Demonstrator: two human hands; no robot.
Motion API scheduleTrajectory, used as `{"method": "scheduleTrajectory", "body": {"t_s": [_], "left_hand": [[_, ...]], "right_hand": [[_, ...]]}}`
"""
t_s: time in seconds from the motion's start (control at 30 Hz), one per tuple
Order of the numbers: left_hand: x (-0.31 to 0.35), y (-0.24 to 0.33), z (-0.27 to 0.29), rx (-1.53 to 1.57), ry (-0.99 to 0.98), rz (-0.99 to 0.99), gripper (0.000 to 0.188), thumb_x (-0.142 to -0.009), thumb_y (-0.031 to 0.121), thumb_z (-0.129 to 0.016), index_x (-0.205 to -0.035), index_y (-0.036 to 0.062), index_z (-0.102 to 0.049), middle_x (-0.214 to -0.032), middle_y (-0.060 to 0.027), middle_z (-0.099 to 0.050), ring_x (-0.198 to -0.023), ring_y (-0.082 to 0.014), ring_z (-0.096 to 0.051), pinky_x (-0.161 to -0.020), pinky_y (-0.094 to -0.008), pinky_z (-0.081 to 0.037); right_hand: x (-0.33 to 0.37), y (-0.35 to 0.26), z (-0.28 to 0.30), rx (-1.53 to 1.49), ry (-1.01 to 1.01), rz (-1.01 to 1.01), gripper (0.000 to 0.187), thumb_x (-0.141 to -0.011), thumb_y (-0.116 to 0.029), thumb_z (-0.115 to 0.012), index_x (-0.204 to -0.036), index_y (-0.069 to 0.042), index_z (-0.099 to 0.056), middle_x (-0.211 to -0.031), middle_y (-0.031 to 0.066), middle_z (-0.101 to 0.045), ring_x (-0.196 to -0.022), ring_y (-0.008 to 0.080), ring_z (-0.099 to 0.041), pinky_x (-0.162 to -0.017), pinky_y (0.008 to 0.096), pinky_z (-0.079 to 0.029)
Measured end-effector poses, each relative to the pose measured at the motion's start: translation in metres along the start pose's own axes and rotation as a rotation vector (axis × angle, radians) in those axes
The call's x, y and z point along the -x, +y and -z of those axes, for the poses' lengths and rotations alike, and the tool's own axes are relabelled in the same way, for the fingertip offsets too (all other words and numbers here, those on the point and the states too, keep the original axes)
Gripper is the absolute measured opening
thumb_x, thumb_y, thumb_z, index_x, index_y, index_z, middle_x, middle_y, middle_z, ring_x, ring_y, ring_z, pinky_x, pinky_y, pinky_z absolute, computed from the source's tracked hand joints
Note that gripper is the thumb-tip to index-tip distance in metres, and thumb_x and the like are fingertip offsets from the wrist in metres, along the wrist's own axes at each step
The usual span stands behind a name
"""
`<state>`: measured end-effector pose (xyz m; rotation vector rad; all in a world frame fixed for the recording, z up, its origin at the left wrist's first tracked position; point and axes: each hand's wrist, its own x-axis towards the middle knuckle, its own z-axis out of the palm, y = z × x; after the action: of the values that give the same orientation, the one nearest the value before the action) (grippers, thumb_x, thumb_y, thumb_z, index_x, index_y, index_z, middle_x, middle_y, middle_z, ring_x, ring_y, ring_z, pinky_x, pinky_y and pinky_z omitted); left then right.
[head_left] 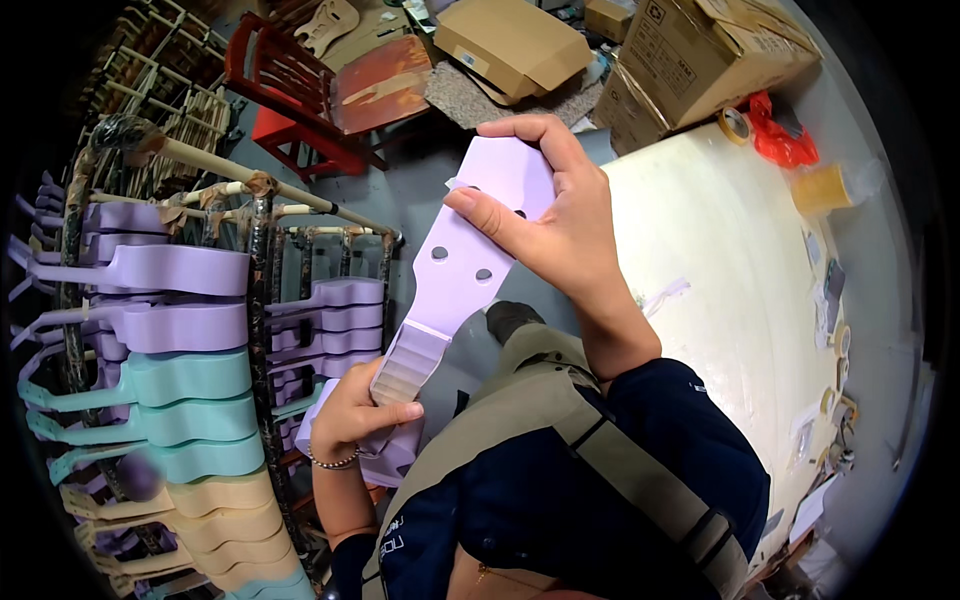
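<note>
A lilac ukulele [462, 262] is held up at an angle in front of me, its headstock pointing away. Two peg holes show plainly in the headstock, with others partly covered by my fingers. My right hand [580, 225] grips the headstock's far end, thumb on the near face and fingers around the edge. By the thumb tip, a small whitish scrap [457, 184] sticks out, perhaps tape. My left hand [345, 408] is wrapped around the neck, where a beige strip [408, 362] covers the fretboard side. Lilac surfaces beyond the left wrist are partly hidden.
On the left, a pole rack [262, 230] holds stacked lilac, teal [205, 385] and cream ukuleles [232, 515]. A white table [700, 250] at right carries tape rolls [735, 125] and a red bag [780, 135]. Behind stand a red chair [290, 75] and cardboard boxes [690, 65].
</note>
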<state>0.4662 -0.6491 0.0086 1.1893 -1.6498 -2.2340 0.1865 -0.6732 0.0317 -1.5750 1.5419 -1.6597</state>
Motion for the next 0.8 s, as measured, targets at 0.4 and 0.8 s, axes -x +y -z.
{"method": "scheduleTrajectory", "body": {"t_s": [0.4,0.8], "left_hand": [[-0.004,-0.010,0.010,0.143,-0.222,0.162,0.021,-0.075,0.007,-0.070,-0.089,-0.0013,-0.057,-0.069,-0.0031,-0.057,-0.055,-0.0100,-0.055,-0.053,-0.0226,-0.044],[0.005,-0.010,-0.009,0.217,-0.174,0.188,0.019,-0.080,0.007,-0.065,-0.093,-0.0004,-0.053,-0.069,-0.0013,-0.054,-0.055,-0.0085,-0.052,-0.054,-0.0234,-0.044]], "right_hand": [[0.028,0.003,0.005,0.213,0.010,-0.195,0.049,-0.066,-0.037,-0.075,-0.097,-0.005,-0.055,-0.076,0.0113,-0.065,-0.071,0.0284,-0.064,-0.063,0.0338,-0.049],[0.028,0.021,-0.003,0.189,-0.091,-0.334,0.045,-0.068,-0.037,-0.074,-0.091,-0.003,-0.056,-0.074,0.0099,-0.065,-0.066,0.0203,-0.063,-0.060,0.0288,-0.048]]}}
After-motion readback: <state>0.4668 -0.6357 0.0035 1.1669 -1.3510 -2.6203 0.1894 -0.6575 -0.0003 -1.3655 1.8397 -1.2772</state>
